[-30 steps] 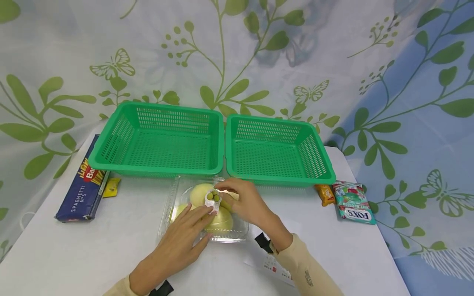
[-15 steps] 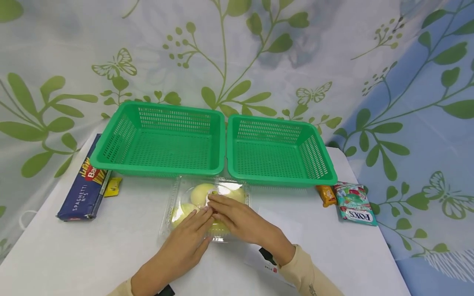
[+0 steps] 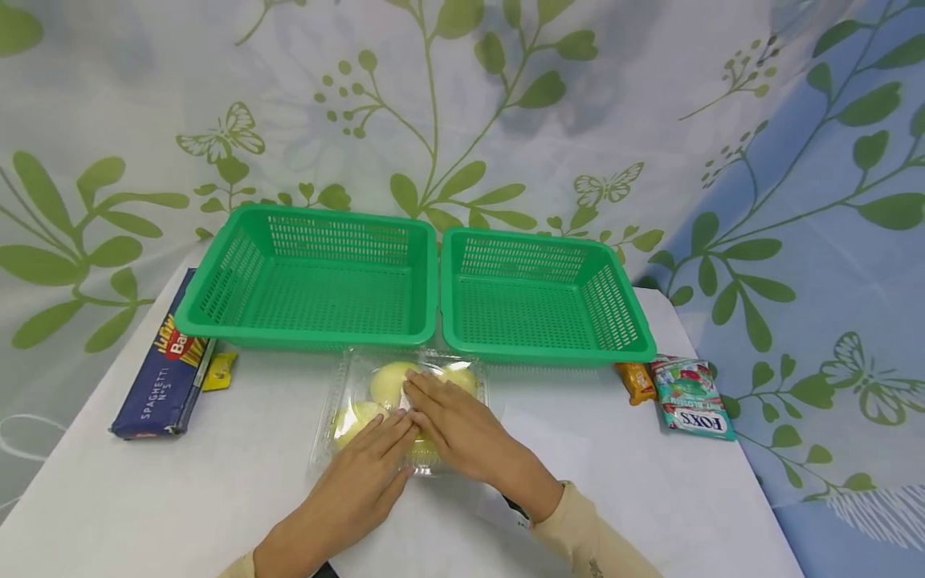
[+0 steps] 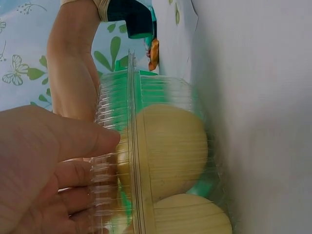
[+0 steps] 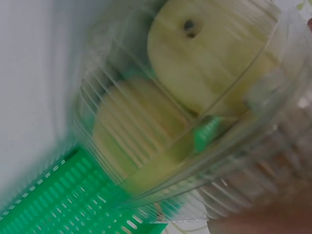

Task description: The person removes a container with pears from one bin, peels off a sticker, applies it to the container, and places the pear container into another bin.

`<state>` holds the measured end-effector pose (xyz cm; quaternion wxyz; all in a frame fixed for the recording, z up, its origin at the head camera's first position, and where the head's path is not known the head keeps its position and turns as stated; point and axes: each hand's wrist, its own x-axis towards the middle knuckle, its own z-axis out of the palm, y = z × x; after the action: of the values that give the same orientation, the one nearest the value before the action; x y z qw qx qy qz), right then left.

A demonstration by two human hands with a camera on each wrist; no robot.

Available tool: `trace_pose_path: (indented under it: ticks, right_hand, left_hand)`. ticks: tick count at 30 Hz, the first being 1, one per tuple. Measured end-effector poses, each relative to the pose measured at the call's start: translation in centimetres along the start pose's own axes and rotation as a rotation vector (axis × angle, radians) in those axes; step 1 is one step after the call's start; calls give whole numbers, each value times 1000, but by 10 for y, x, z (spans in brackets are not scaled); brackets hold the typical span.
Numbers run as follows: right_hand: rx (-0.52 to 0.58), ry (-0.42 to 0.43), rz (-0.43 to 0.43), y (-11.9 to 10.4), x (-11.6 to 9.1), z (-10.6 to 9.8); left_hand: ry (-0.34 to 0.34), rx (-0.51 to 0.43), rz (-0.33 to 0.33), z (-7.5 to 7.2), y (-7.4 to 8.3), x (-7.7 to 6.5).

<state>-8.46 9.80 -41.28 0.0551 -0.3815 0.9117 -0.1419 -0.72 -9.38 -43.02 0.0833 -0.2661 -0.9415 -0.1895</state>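
Looking down through the head camera, I see two bare hands lying on a clear plastic box with ridged sides (image 3: 352,369). The left hand (image 3: 361,474) is loose, its fingers straight and laid on top of the box. From the left wrist camera, I see its thumb reach along the ridged side. The right hand (image 3: 462,429) is loose too. Its straight fingers lie flat on the top, and its fingertips come close to the left hand's fingertips. Neither hand is curled round anything.

Inside the box sit big, round, pale yellow fruits (image 3: 392,384), side by side. The right wrist camera shows me a small dark spot on one. The hands hide part of them.

The box is on the white counter (image 3: 238,490), just in front of a green plastic basket with many holes (image 3: 307,337) and a second, smaller green plastic basket (image 3: 542,351). I cannot tell if it touches them.

On the left lies a long dark blue spaghetti box (image 3: 162,377), with a small yellow packet (image 3: 219,371) next to it. On the right, I see a small orange packet (image 3: 637,382) beside a teal FOX'S bag (image 3: 692,397). Behind it all hangs a pale cloth with green leaves and butterflies (image 3: 275,80). The right arm wears a tan sleeve (image 3: 588,530).
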Motion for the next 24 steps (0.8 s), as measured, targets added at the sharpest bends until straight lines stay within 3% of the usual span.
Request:
trace_pose_path:
  ticks: [10, 24]
  right_hand:
    - [-46, 26, 36, 9, 8, 0]
    - [-70, 103, 25, 17, 9, 4]
  left_hand:
    - [27, -7, 4, 1, 1, -5]
    - [64, -20, 30, -5, 2, -7]
